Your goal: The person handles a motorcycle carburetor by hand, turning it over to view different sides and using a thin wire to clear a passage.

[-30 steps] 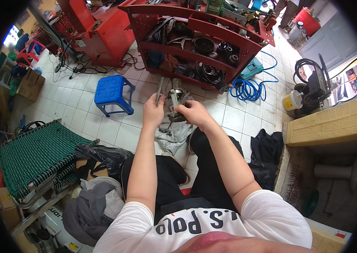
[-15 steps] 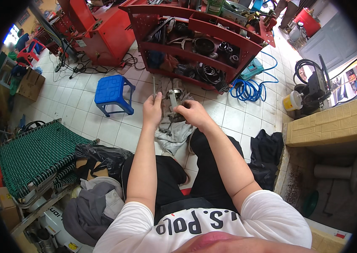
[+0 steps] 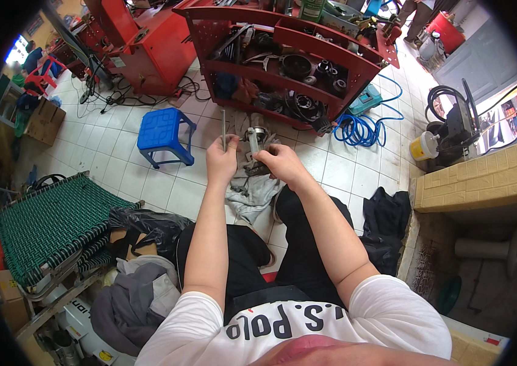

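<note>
1. Spreading beneath the work, a white tiled floor (image 3: 167, 189) is running up to a red tool cart (image 3: 270, 78), whose shelves are holding dark round parts (image 3: 295, 67).
2. At the left, a green woven cot (image 3: 57, 222) is standing near the person.
3. A blue stool (image 3: 164, 134) is standing on the tiles, well apart from the cot.
4. A pale grey cloth (image 3: 255, 198) is lying rumpled in front of the person.
5. A silvery metal part (image 3: 258, 132) is resting over that cloth, near the cart's lower shelf.
6. The left hand (image 3: 223, 157) is gripping a thin metal rod (image 3: 223, 125) by its near end; the rod is pointing toward the cart, apart from the metal part.
7. The right hand (image 3: 278, 161) is pinching a pale narrow piece (image 3: 254, 141) between thumb and fingers; whether this piece is joining the metal part, I cannot tell.
</note>
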`<state>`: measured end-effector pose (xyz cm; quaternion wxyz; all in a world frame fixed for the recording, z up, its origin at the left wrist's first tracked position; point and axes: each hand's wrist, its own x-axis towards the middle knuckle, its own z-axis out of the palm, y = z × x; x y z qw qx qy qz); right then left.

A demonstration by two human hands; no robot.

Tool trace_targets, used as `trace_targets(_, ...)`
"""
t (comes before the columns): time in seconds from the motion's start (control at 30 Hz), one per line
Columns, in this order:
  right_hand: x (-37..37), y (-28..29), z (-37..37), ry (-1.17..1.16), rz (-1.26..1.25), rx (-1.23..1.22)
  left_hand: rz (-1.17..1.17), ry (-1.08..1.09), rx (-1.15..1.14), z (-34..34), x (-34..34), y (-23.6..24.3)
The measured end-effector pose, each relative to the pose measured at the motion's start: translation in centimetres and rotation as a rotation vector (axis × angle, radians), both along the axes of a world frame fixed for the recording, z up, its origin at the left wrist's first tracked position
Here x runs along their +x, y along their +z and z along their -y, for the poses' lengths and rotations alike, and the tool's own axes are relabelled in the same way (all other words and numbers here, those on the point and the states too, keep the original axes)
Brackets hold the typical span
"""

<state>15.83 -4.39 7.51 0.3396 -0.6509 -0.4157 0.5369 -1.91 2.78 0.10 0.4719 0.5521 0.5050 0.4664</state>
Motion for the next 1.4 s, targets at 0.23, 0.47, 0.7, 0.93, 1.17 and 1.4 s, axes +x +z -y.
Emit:
trace_targets(0.23,-0.2,0.0,-0.1,0.002,0.012,0.010,0.041,-0.024,0.011,-0.2,-0.2,-0.3)
trace_targets(0.47,0.1,-0.3,-0.2,-0.023,-0.015,0.017,0.168,-0.100,0.079,-0.2,0.0,-0.4)
trace_targets(0.7,0.2,0.4,0.0,0.006,-0.010,-0.001,0.038,-0.098,0.058,0.0,-0.3,-0.1)
trace_targets(0.93,-0.1,0.1,0.1,-0.032,0.005,0.038,-0.143,-0.076,0.140,-0.3,-0.5,-0.8)
trace_targets(1.17,-0.2,-0.5,0.1,0.017,0.138,0.142,-0.012,-0.123,0.013,-0.6,-1.1,-0.9)
trace_targets(1.4,0.0,-1.4,-0.1,0.062,0.320,0.216,0.272,-0.213,-0.566,-0.4,-1.5,0.8)
